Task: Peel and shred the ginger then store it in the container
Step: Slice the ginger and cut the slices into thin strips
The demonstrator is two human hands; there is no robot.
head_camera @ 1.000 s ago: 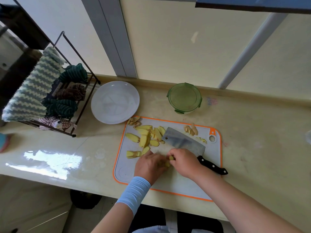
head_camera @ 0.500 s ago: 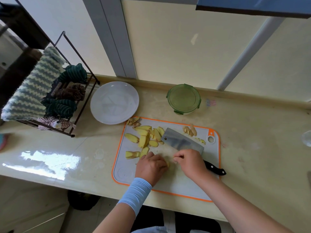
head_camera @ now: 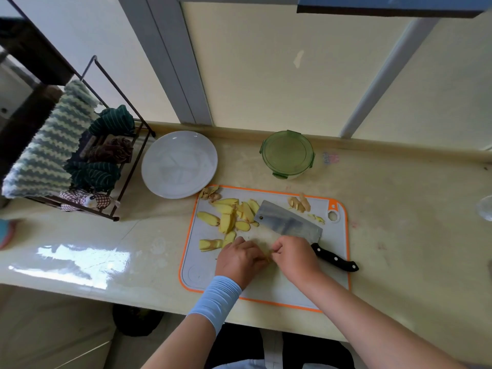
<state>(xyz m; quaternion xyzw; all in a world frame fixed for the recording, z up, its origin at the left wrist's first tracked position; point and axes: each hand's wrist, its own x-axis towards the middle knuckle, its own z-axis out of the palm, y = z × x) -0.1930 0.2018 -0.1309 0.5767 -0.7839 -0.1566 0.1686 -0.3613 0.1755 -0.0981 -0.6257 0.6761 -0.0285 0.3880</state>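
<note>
Several yellow ginger slices [head_camera: 229, 218] lie on the grey, orange-rimmed cutting board [head_camera: 335, 265]. Brown peel scraps [head_camera: 299, 203] sit near its far right corner, and more peel [head_camera: 210, 193] at its far left corner. A cleaver [head_camera: 288, 225] lies flat on the board, its black handle pointing right. My left hand [head_camera: 239, 259] and my right hand [head_camera: 295, 258] meet at the board's middle, fingers curled over a small ginger piece [head_camera: 267, 255] mostly hidden between them. The green lidded container [head_camera: 287, 155] stands behind the board, shut.
A white plate [head_camera: 179, 163] sits left of the container. A wire rack [head_camera: 106, 166] with cloths stands at the far left. The counter edge runs close below the board. A clear glass object [head_camera: 485, 207] shows at the right edge.
My right hand has drawn back toward my left hand, fingertips now meeting it over the small ginger piece. The cleaver and the slices have not moved.
</note>
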